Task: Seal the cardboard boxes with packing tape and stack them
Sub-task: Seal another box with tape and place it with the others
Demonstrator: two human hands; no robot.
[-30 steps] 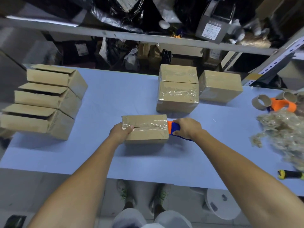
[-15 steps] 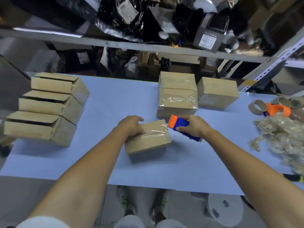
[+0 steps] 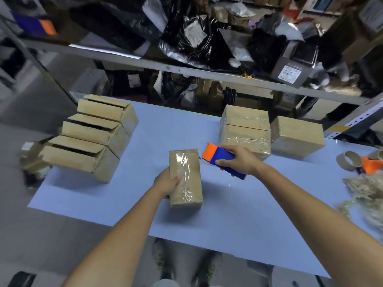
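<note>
1. Right now the left hand (image 3: 169,182) grips the near left edge of a small brown cardboard box (image 3: 185,177), thumb on top. The box has a strip of clear tape down its lid.
2. That box sits mid-table, its long side pointing away from the person. I cannot tell whether it rests flat on the pale blue table (image 3: 238,214) or is slightly lifted.
3. The right hand (image 3: 238,160) is wrapped round an orange-and-blue tape dispenser (image 3: 219,157). The dispenser's orange end is just beside the box's far right corner, and I cannot tell whether they touch.
4. Behind the dispenser stands a stack of two taped brown boxes (image 3: 245,129), with a single brown box (image 3: 297,135) just to its right.
5. On the table's left side is a row of three brown boxes with loose flaps (image 3: 91,137).
6. At the far right lie empty cardboard tape cores (image 3: 349,160), a second orange dispenser (image 3: 371,164) and a heap of crumpled pale packing scrap (image 3: 369,193).
7. A grey metal shelf (image 3: 186,69) piled with black bags runs behind the table.
</note>
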